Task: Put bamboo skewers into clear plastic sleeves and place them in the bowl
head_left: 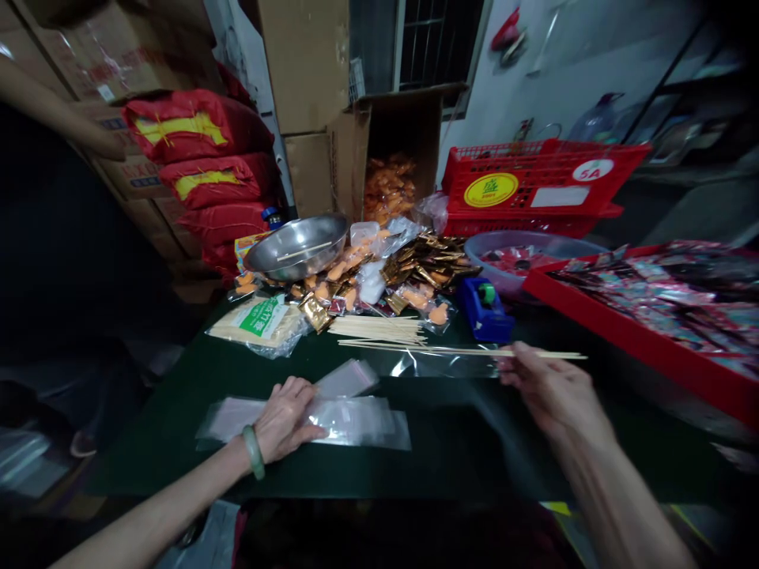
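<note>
My left hand [288, 419], with a green bangle [253, 452] at its wrist, rests on a spread stack of clear plastic sleeves [361, 421]; its fingertips touch a smaller sleeve [349, 378] behind. On the right, my right hand [542, 379] pinches a few thin wooden sticks [439, 350] together with a long clear sleeve [409, 363]. The sticks lie sideways and poke out past the hand to the right. Just behind them is a pile of loose sticks [376, 328]. A blue tape dispenser [483, 312] stands near my right hand.
A metal bowl [300, 245], bagged sticks [254, 322], and orange and gold packets [427, 265] are at the back. Right are a plastic basin [534, 245], a red tray [628, 336] of packets and a red crate [534, 186]. A person's arm [59, 107] reaches in at left.
</note>
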Action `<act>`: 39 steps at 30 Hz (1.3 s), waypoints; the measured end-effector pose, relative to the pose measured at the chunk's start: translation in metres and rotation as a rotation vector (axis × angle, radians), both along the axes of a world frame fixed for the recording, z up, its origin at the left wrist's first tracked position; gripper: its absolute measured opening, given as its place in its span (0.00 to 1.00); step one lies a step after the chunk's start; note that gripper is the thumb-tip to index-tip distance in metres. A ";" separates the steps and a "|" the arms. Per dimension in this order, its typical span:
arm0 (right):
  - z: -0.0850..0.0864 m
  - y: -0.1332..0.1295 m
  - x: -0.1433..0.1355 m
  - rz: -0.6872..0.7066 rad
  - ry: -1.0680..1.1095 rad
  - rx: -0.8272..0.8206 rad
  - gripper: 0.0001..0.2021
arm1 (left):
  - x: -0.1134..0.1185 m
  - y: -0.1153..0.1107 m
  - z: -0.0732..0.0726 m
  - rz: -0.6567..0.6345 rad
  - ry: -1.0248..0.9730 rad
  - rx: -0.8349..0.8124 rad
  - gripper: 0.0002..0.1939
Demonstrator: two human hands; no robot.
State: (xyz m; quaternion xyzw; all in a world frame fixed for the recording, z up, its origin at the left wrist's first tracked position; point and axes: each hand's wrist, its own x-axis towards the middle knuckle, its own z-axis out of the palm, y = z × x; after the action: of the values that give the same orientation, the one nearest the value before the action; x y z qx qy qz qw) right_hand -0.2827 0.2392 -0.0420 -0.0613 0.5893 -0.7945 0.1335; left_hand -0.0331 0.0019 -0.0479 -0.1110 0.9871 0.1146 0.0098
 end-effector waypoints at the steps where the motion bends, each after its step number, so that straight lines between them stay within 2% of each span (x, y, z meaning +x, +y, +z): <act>1: 0.015 0.009 -0.005 0.022 0.061 0.017 0.16 | -0.004 0.000 0.007 0.006 0.010 0.018 0.27; 2: 0.031 0.015 -0.005 0.085 0.136 0.048 0.14 | -0.009 0.000 0.016 0.005 0.049 0.058 0.29; 4: 0.059 0.012 0.007 0.310 0.329 0.152 0.13 | -0.024 0.007 0.040 -0.021 0.193 0.241 0.31; 6: 0.079 -0.004 0.030 0.532 0.490 0.234 0.13 | -0.043 0.022 0.065 -0.078 0.315 0.585 0.28; 8: 0.090 -0.025 0.051 0.643 0.606 0.246 0.12 | -0.060 0.040 0.084 -0.141 0.298 0.960 0.27; 10: 0.094 -0.043 0.065 0.682 0.655 0.211 0.10 | -0.071 0.054 0.092 -0.156 0.241 1.220 0.23; 12: 0.095 -0.056 0.070 0.727 0.626 0.176 0.07 | -0.076 0.059 0.090 -0.085 0.265 1.358 0.20; 14: 0.096 -0.065 0.067 0.762 0.587 0.165 0.08 | -0.077 0.054 0.083 0.025 0.382 1.409 0.18; 16: 0.097 -0.074 0.061 0.711 0.584 0.151 0.10 | -0.075 0.044 0.074 0.095 0.483 1.421 0.18; 21: 0.089 -0.096 0.055 0.442 0.622 0.022 0.13 | -0.072 0.028 0.064 0.108 0.544 1.445 0.17; 24: 0.078 -0.105 0.060 0.345 0.746 0.019 0.11 | -0.074 0.025 0.062 0.090 0.587 1.508 0.16; 27: 0.069 -0.108 0.072 0.406 0.978 0.098 0.09 | -0.076 0.022 0.062 0.061 0.637 1.576 0.17; 29: 0.064 -0.109 0.078 0.439 1.031 0.129 0.11 | -0.077 0.021 0.063 0.055 0.685 1.594 0.17; 32: 0.058 -0.110 0.078 0.348 0.815 0.127 0.22 | -0.078 0.020 0.067 0.097 0.704 1.567 0.16; 33: 0.058 -0.111 0.075 0.357 0.707 0.125 0.23 | -0.078 0.020 0.068 0.116 0.696 1.549 0.15; 37: 0.067 -0.109 0.066 0.625 0.372 0.111 0.17 | -0.079 0.022 0.075 0.130 0.649 1.509 0.14; 39: 0.073 -0.107 0.065 0.625 0.330 0.083 0.15 | -0.080 0.024 0.076 0.105 0.631 1.515 0.14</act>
State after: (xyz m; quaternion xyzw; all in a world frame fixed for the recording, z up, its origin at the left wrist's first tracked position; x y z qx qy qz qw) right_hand -0.2176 0.1327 0.0311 -0.3606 0.5874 -0.6701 0.2755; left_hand -0.1134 0.0257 0.0279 -0.0831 0.5920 0.7759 -0.2013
